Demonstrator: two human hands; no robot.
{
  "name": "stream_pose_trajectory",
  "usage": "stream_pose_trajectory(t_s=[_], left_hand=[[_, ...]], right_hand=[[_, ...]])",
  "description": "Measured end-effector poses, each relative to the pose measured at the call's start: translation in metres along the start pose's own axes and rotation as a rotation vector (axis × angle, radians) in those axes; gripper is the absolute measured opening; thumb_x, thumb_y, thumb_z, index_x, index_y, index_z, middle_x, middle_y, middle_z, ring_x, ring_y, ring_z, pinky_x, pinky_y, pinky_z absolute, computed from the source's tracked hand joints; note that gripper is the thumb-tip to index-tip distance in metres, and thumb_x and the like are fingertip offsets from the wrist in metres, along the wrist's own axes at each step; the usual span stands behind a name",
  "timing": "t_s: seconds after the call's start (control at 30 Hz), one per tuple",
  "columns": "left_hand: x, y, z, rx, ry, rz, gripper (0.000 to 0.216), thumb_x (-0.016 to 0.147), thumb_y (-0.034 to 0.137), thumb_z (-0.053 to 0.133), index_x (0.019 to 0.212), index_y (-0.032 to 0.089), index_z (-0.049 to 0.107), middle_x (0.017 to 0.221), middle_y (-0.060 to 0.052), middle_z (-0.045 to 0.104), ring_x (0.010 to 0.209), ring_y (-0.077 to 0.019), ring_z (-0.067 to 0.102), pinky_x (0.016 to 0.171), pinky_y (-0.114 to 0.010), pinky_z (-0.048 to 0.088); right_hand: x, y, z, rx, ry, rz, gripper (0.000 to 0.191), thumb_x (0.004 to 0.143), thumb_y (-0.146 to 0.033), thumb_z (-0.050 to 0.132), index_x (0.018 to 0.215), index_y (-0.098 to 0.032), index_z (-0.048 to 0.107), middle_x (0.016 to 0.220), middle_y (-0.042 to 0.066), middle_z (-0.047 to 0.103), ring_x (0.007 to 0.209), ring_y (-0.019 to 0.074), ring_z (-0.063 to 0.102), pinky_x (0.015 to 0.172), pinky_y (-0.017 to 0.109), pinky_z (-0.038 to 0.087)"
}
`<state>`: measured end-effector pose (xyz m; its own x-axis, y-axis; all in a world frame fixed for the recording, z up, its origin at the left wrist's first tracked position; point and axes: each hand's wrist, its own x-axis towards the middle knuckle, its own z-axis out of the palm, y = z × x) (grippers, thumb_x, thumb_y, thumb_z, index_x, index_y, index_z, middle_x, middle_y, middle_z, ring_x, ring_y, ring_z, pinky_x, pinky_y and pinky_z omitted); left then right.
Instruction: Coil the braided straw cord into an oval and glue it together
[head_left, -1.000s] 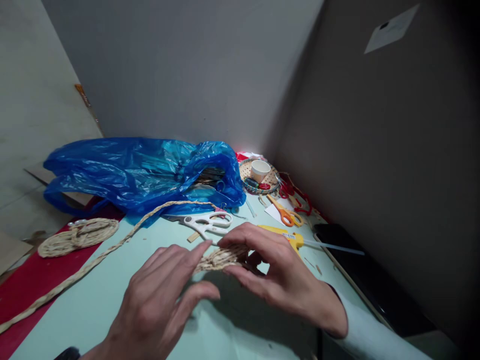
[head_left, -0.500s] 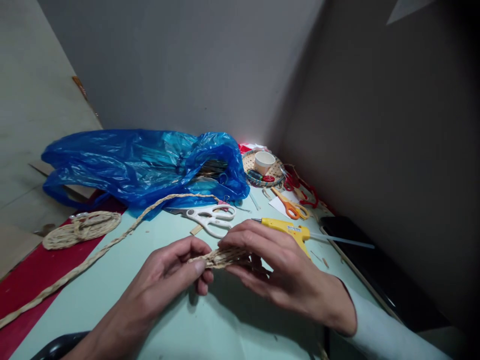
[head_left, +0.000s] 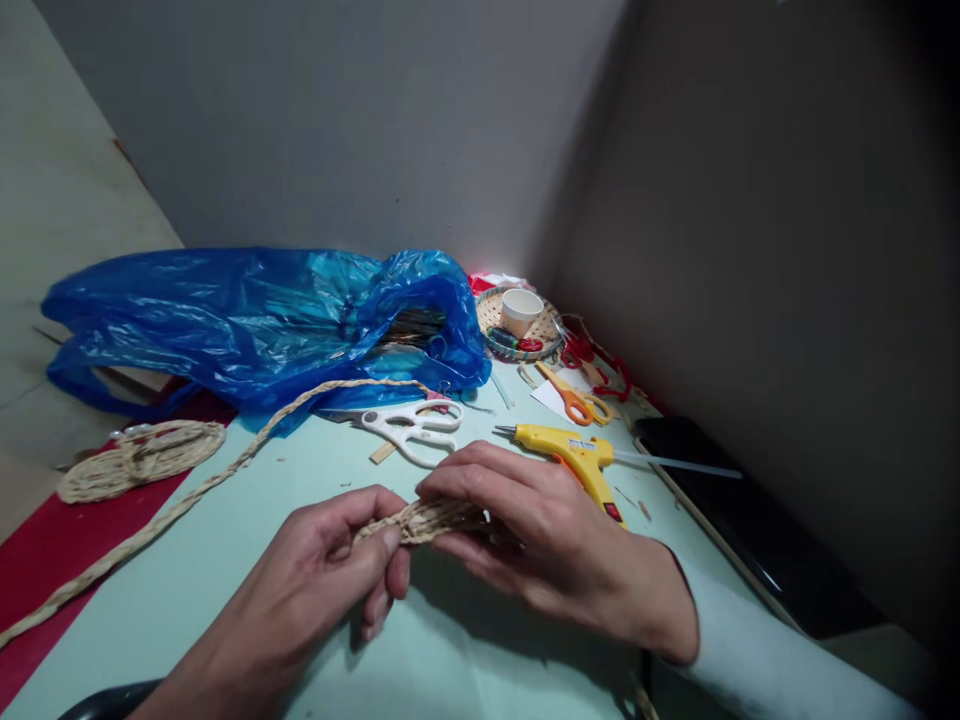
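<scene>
Both of my hands hold a small flat coil of braided straw rope [head_left: 427, 520] just above the pale green table [head_left: 225, 600]. My left hand [head_left: 322, 580] pinches its left end between thumb and fingers. My right hand [head_left: 540, 540] wraps its fingers over the right part of the coil. A long tail of the braided rope [head_left: 187, 495] runs from the left across the table toward the blue bag. A yellow glue gun [head_left: 577, 455] lies just beyond my right hand.
A blue plastic bag [head_left: 255, 320] fills the back of the table. White scissors [head_left: 409, 425] and orange scissors [head_left: 574, 400] lie near it. A woven tray [head_left: 491, 315] with a white cup [head_left: 521, 310] sits in the corner. Another straw coil [head_left: 135, 460] rests on red cloth [head_left: 45, 560] at left. A dark slab [head_left: 735, 520] lies at right.
My left hand went from flat fingers on the coil to a closed pinch on its left end. The glue gun, earlier partly hidden by my right hand, shows fully. The view shifted slightly.
</scene>
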<state>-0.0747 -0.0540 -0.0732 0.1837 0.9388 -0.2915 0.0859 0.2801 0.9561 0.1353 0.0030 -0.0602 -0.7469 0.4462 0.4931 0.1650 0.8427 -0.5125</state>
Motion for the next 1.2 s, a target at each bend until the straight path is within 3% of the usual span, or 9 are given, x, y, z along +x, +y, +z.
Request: stream_pose_trajectory(t_s=[0.23,0.37,0.43,0.53,0.67,0.73,0.83,1.0,1.2], left_hand=[[0.002,-0.005,0.0,0.009,0.001,0.005,0.033,0.09,0.049,0.063,0.077,0.018,0.068,0.058,0.002,0.061,0.049,-0.0109,0.052,0.05,-0.022,0.042],[-0.002,-0.003,-0.004,-0.061,0.0,-0.037,0.039,0.091,0.051,0.059,0.109,0.019,0.073,0.068,-0.003,0.073,0.055,-0.0148,0.06,0.059,-0.026,0.05],[-0.002,-0.001,-0.009,-0.144,0.077,-0.026,0.046,0.092,0.055,0.057,0.121,0.023,0.071,0.081,-0.005,0.078,0.062,-0.0176,0.065,0.063,-0.028,0.054],[0.0,0.002,-0.017,-0.187,0.267,0.07,0.046,0.087,0.06,0.06,0.118,0.028,0.072,0.118,-0.005,0.076,0.086,-0.0232,0.07,0.069,-0.031,0.06],[0.0,0.002,-0.013,0.323,0.469,0.293,0.038,0.084,0.056,0.067,0.115,0.036,0.072,0.114,0.002,0.076,0.099,-0.021,0.069,0.087,-0.026,0.053],[-0.001,-0.003,-0.005,0.571,0.428,0.493,0.037,0.081,0.048,0.074,0.116,0.036,0.072,0.116,0.004,0.077,0.102,-0.0203,0.069,0.091,-0.024,0.051],[0.0,-0.012,0.002,0.742,0.336,0.675,0.026,0.087,0.033,0.069,0.111,0.028,0.075,0.098,0.002,0.081,0.092,-0.018,0.074,0.087,-0.021,0.053],[0.004,-0.018,0.0,0.771,0.316,0.62,0.022,0.094,0.033,0.057,0.104,0.025,0.074,0.092,0.001,0.081,0.083,-0.018,0.077,0.078,-0.021,0.057],[0.0,-0.015,-0.005,0.734,0.367,0.452,0.017,0.097,0.036,0.056,0.105,0.028,0.068,0.099,0.001,0.078,0.092,-0.0187,0.074,0.083,-0.024,0.052]], right_hand=[[0.0,0.005,-0.002,0.014,0.008,0.015,0.02,0.097,-0.018,0.062,0.114,-0.007,0.064,0.101,0.009,0.066,0.083,0.0126,0.059,0.074,0.022,0.05],[0.001,0.005,-0.006,0.031,0.009,0.073,0.016,0.096,-0.019,0.063,0.11,-0.011,0.064,0.094,0.006,0.065,0.076,0.0124,0.057,0.065,0.022,0.049],[0.0,0.006,-0.009,0.038,0.009,0.11,0.018,0.095,-0.02,0.065,0.11,-0.012,0.064,0.094,0.006,0.066,0.075,0.0124,0.057,0.064,0.022,0.049],[-0.001,0.007,-0.012,0.043,0.006,0.176,0.018,0.093,-0.022,0.066,0.109,-0.014,0.066,0.094,0.006,0.069,0.073,0.0123,0.059,0.065,0.023,0.051],[0.001,0.006,-0.014,0.065,-0.014,0.267,0.02,0.091,-0.023,0.068,0.108,-0.013,0.069,0.095,0.006,0.072,0.072,0.0126,0.063,0.065,0.024,0.052],[0.002,0.005,-0.014,0.075,-0.03,0.29,0.021,0.09,-0.023,0.069,0.108,-0.013,0.069,0.093,0.005,0.072,0.07,0.0122,0.062,0.064,0.023,0.051],[0.004,0.003,-0.011,0.076,-0.06,0.28,0.022,0.088,-0.022,0.072,0.108,-0.012,0.07,0.09,0.004,0.071,0.067,0.0108,0.061,0.064,0.022,0.05],[0.001,0.002,-0.006,0.086,-0.033,0.237,0.031,0.093,-0.025,0.07,0.119,-0.011,0.066,0.103,0.006,0.072,0.078,0.0115,0.063,0.069,0.02,0.051],[-0.005,0.001,-0.003,0.051,0.042,0.287,0.046,0.094,-0.036,0.07,0.133,-0.017,0.054,0.113,0.007,0.069,0.073,0.0119,0.062,0.072,0.025,0.052]])
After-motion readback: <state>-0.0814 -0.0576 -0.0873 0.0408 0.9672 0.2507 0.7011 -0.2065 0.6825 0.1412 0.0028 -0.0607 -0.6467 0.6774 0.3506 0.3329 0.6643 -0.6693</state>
